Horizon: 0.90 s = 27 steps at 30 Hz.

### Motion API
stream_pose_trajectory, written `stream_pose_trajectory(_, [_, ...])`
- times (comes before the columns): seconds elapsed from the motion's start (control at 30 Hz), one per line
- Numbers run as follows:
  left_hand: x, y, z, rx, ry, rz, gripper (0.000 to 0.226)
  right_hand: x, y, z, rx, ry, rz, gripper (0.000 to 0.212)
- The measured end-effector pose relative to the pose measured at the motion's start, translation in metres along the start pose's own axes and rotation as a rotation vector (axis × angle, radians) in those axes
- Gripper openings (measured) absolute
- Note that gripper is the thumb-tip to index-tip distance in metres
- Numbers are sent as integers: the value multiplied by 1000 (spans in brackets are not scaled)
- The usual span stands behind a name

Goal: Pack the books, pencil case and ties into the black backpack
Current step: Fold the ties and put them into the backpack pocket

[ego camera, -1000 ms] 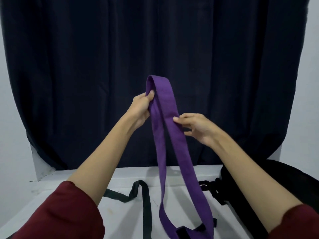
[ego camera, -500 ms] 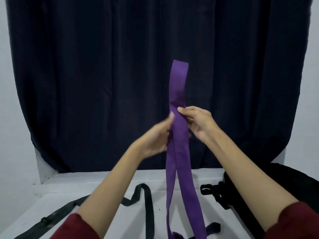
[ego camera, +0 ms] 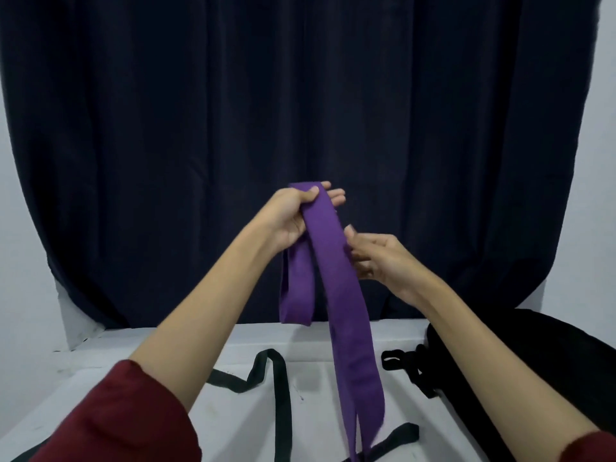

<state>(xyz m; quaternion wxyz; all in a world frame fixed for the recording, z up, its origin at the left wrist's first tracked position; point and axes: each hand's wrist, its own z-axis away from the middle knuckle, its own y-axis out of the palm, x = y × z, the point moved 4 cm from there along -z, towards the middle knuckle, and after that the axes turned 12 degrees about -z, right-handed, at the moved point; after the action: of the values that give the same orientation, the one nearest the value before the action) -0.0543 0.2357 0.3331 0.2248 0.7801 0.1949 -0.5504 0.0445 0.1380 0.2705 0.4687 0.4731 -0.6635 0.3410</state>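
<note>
Nearest the viewer, below both hands, a black tie (ego camera: 282, 388) lies on the white table (ego camera: 320, 338), and the lower end of the purple tie (ego camera: 336, 281) hangs down to it. To the right of the right hand and below it sits the black backpack (ego camera: 546, 355), top toward the table centre; the right hand is the nearer of the two to it. Higher up, the right hand (ego camera: 376, 258) touches the tie's right edge with loosely curled fingers (whether it actually pinches the cloth cannot be told). Farthest out, the left hand (ego camera: 296, 211) is clamped on the folded top of the tie, thumb over the front, fingers behind; a short loop hangs below it on the left. The tie's long axis runs near vertical, leaning down to the right. Against half a second earlier, the upright top section is gone, folded over the left hand, which has risen above the right. Judged: folding in progress, packing not begun.
</note>
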Motion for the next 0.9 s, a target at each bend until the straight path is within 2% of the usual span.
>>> stream_pose_trajectory(0.1, [-11,-9,-1,12,6,11,29,11,-2,-2,-65,-117,93,19])
stream_pose_trajectory(0.2, [-19,-14,-1,64,-5,-29,31,19,-2,-7,-138,-152,70,22])
stream_pose_trajectory(0.33, [-26,-9,-1,32,4,-28,15,16,-2,-8,-140,-124,92,25])
stream_pose_trajectory(0.4, [-28,-10,-3,9,11,43,27,5,-3,-6,-111,-97,115,23])
stream_pose_trajectory(0.5, [-30,-15,-7,-35,20,73,47,-22,-6,0,-85,-12,192,23])
stream_pose_trajectory(0.67, [-21,-20,-9,-114,-29,-6,50,-60,-14,14,95,295,485,18])
stream_pose_trajectory(0.73, [-17,-18,-10,-138,-41,-10,49,-57,-13,12,59,256,436,16])
stream_pose_trajectory(0.8, [-18,-12,-12,-145,-40,23,51,-49,-7,7,-11,178,267,31])
stream_pose_trajectory(0.9, [-25,-1,-14,-123,2,75,51,-40,9,-1,11,129,107,30])
